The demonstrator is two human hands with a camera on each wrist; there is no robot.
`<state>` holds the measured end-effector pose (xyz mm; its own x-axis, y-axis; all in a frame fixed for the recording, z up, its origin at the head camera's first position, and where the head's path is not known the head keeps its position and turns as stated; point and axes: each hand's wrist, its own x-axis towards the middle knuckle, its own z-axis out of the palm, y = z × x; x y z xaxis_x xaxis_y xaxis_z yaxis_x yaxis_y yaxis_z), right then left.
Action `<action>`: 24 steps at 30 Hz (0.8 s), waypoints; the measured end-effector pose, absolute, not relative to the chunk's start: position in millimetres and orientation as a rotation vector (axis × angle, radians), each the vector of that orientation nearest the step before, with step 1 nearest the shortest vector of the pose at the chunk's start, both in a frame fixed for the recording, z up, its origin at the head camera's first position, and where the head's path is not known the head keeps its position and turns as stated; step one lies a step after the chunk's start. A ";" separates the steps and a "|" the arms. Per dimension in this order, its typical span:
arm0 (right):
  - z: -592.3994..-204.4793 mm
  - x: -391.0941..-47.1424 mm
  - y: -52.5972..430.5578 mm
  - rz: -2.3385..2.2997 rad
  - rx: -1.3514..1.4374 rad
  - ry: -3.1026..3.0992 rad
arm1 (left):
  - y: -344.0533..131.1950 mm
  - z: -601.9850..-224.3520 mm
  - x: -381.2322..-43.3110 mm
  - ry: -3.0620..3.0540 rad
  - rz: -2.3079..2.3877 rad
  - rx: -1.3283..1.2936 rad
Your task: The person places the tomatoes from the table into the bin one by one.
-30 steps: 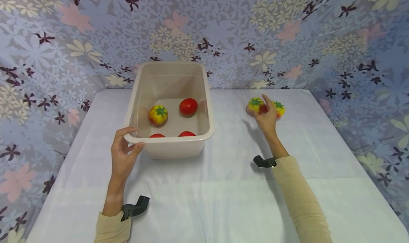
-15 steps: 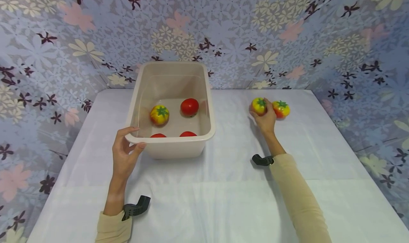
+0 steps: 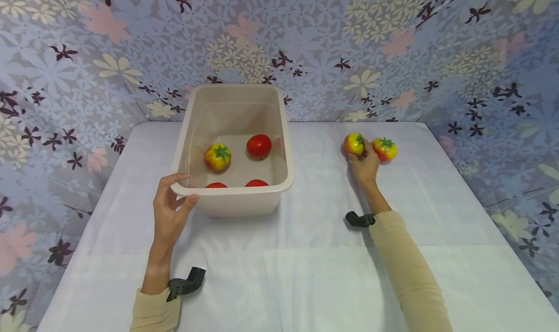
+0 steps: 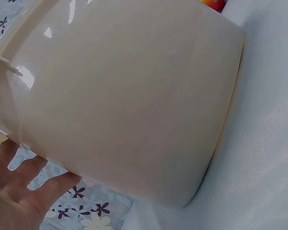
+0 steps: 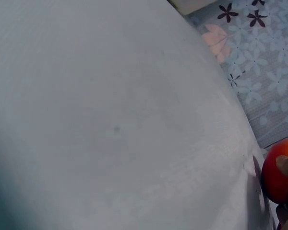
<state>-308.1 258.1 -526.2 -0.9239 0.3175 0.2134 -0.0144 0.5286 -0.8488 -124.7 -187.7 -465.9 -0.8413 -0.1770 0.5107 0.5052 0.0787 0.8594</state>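
Observation:
My left hand (image 3: 169, 215) grips the near left corner of a beige plastic bin (image 3: 244, 203), thumb outside and fingers over the rim. The left wrist view shows the bin's outer wall (image 4: 125, 96) close up, with several fingers along its edge. At the table's far right, my right hand (image 3: 365, 168) holds a yellow-and-red tomato (image 3: 352, 143) with a green leafy top, its fingers curled round the right side. In the right wrist view this tomato (image 5: 277, 184) shows at the right edge under a thumb. A second yellow-and-red tomato (image 3: 385, 150) lies just right of the hand.
Inside the bin sit a yellow-and-red tomato (image 3: 217, 158) and a red tomato (image 3: 259, 146). Two more red tops peek above the near rim, mostly hidden. A white cloth (image 3: 305, 254) covers the table, and flowered fabric (image 3: 314, 55) stands behind and at both sides.
My right hand has closed round the left one of the two tomatoes on the table. That tomato has turned, its green top now facing the fingers. The left hand and bin stay put.

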 end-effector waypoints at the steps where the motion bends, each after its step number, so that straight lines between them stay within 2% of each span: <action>1: -525.9 -308.0 258.7 1.362 -0.255 -2.424 | -187.7 -465.8 -124.8 -1.867 -1.816 -0.327; 18: -516.7 -302.1 264.2 1.565 -0.341 -2.366 | -186.3 -463.4 -123.6 -1.854 -1.836 -0.321; 24: -511.7 -297.3 260.1 1.595 -0.281 -2.344 | -186.0 -463.0 -122.9 -1.852 -1.839 -0.331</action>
<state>-297.3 260.1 -511.7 -0.9386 0.3199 0.1289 -0.0025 0.3674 -0.9300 -122.9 -186.0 -463.0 -0.8429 -0.1760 0.5085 0.5072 0.0557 0.8600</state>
